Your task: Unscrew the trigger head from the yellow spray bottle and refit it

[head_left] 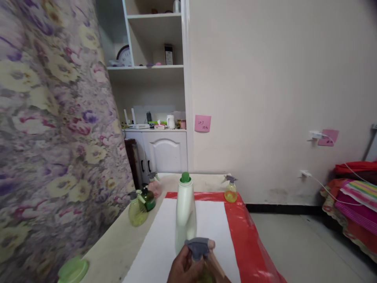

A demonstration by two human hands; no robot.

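Observation:
My left hand [184, 268] is at the bottom middle, its fingers closed around the grey head of a spray bottle [198, 247]. The sprayer's nozzle and trigger look pinkish beige and point right. Beneath the head, a bit of yellowish-green bottle shows; the rest is hidden or out of frame. At the lower edge, right of the trigger, there is a sliver of what seems to be my right hand [226, 279]; its fingers are hidden. Just beyond the sprayer, a tall pale-green jug with a handle [185, 204] stands upright, a green cap or insert in its mouth.
A white sheet [213, 220] lies over red plastic [247, 236] on the table. Yellow-green [137, 212], dark green [149, 200] and pink bottles [155, 188] stand left. An orange-filled spray bottle [231, 192] stands far right, a green bowl [73, 270] near left. A floral curtain [64, 137] borders the left.

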